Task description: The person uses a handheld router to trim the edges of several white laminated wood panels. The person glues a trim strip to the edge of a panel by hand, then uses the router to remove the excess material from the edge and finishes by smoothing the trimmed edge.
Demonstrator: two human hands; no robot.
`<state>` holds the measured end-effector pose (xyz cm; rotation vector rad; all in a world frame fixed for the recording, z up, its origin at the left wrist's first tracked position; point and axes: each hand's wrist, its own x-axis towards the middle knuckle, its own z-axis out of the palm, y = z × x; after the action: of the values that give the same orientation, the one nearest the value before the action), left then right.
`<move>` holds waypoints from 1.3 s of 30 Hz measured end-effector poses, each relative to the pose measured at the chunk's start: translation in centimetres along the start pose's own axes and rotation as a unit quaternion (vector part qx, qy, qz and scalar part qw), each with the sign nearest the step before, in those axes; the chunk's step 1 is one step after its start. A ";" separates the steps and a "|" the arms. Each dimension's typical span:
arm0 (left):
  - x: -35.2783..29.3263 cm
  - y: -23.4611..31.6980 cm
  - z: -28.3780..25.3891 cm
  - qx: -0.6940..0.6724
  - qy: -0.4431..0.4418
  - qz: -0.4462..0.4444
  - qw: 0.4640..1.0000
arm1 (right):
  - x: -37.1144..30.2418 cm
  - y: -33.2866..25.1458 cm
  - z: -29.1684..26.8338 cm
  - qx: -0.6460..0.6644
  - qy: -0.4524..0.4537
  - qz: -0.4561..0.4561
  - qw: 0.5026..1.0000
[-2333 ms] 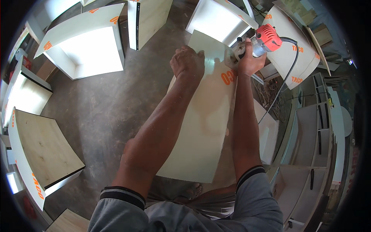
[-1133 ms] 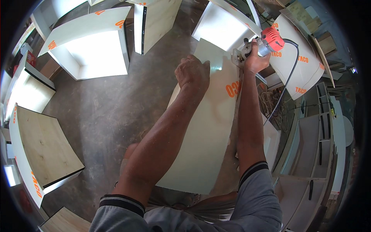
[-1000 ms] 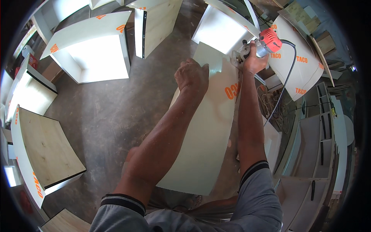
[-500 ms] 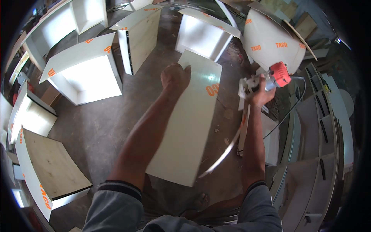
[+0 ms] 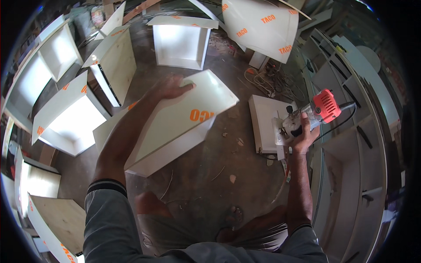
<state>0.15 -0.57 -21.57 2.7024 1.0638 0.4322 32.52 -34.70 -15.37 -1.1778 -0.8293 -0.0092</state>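
My left hand point(image 5: 175, 86) grips the far edge of a white drawer point(image 5: 175, 120), thumb on its coated front panel and the other fingers mostly hidden behind. The drawer is tilted, with its front panel facing up and its white side point(image 5: 175, 151) showing toward me. Away to the right, my right hand point(image 5: 305, 136) is closed round the body of a red trim router point(image 5: 324, 107) with a clear base housing. The router is held over the edge of a white box point(image 5: 263, 127); whether they touch I cannot tell. A cable trails from its red end.
Several drawers, including an open white one point(image 5: 180, 46), stand along the left and far side. A long cabinet frame point(image 5: 337, 175) lines the right. Coiled cords point(image 5: 263, 81) and a large white board point(image 5: 263, 30) lie beyond. Scraps point(image 5: 232, 179) litter the floor.
My left hand has swung the drawer leftward and tilted it, so its side now shows. The router remains in my right hand, now over the white box. The whole view has shifted rightward.
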 end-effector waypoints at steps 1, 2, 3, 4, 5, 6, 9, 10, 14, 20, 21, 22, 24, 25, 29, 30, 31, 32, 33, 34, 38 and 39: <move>0.2 2.1 0.2 -0.005 -0.008 0.015 1.000 | -0.2 -0.4 -1.1 -0.004 -0.004 0.015 1.000; 0.1 4.1 0.5 -0.040 -0.058 0.027 0.997 | -0.4 -0.6 -2.3 -0.016 0.008 0.016 1.000; -0.4 6.3 -0.2 -0.071 -0.109 0.037 0.991 | -0.6 -0.9 -3.2 -0.027 -0.015 0.025 0.999; -0.8 8.1 -0.9 -0.102 -0.145 0.034 0.983 | -0.9 -1.4 -4.0 -0.037 -0.041 0.036 0.998; -1.1 8.6 -1.4 -0.101 -0.153 0.037 0.982 | -1.2 -1.9 -4.0 -0.039 -0.036 0.042 0.998; -1.1 8.9 -1.3 -0.114 -0.191 0.043 0.974 | -1.5 -2.3 -3.9 -0.036 -0.048 0.048 0.997; -1.2 7.7 0.4 -0.129 -0.190 0.044 0.972 | -1.9 -3.2 -3.7 -0.048 -0.065 0.061 0.995; -1.2 8.0 0.9 -0.136 -0.144 0.041 0.979 | -2.1 -3.8 -4.0 -0.038 -0.076 0.071 0.994; -1.0 10.4 -0.6 -0.025 -0.183 0.065 0.981 | -3.8 -5.3 -3.1 0.000 -0.088 0.095 0.992; -3.6 12.5 -0.2 -0.034 -0.108 -0.021 0.993 | -6.4 -5.4 -1.8 0.004 -0.067 0.093 0.993; -4.1 12.6 0.4 -0.064 -0.054 -0.030 0.996 | -7.0 -5.5 -1.5 -0.024 -0.084 0.076 0.993; -4.5 12.5 0.8 -0.095 0.000 -0.039 0.995 | -8.0 -5.8 -1.2 -0.036 -0.087 0.066 0.993; -5.1 12.3 1.2 -0.113 0.006 -0.042 0.993 | -9.5 -6.3 -0.3 -0.035 -0.092 0.073 0.992; -5.4 12.3 1.3 -0.128 0.008 -0.046 0.991 | -9.9 -6.3 0.1 -0.038 -0.093 0.075 0.992; -5.6 12.9 0.8 -0.114 -0.014 -0.056 0.992 | -11.0 -6.2 1.1 -0.042 -0.104 0.041 0.993; -5.8 12.9 0.9 -0.122 0.004 -0.062 0.991 | -11.4 -6.0 1.2 -0.036 -0.122 0.042 0.991; -5.9 12.9 1.0 -0.130 0.022 -0.068 0.989 | -11.7 -6.0 1.4 -0.030 -0.141 0.043 0.989; -5.8 12.9 1.0 -0.131 0.022 -0.070 0.989 | -11.9 -6.0 1.7 -0.021 -0.139 0.043 0.989; -5.7 13.0 1.0 -0.123 0.022 -0.069 0.990 | -12.0 -6.0 1.8 -0.022 -0.141 0.044 0.989; -5.7 13.0 0.9 -0.116 0.022 -0.069 0.991 | -12.2 -5.9 1.9 -0.030 -0.144 0.037 0.988; -6.0 13.4 0.3 -0.120 0.024 -0.065 0.990 | -13.2 -5.7 2.5 -0.042 -0.118 0.003 0.992; -6.1 13.5 0.0 -0.116 0.006 -0.067 0.991 | -13.4 -5.8 2.7 -0.038 -0.103 -0.019 0.994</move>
<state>4.47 -14.49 -18.80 2.4124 1.1149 0.5137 19.03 -40.30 -18.02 -1.2488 -1.0407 0.0493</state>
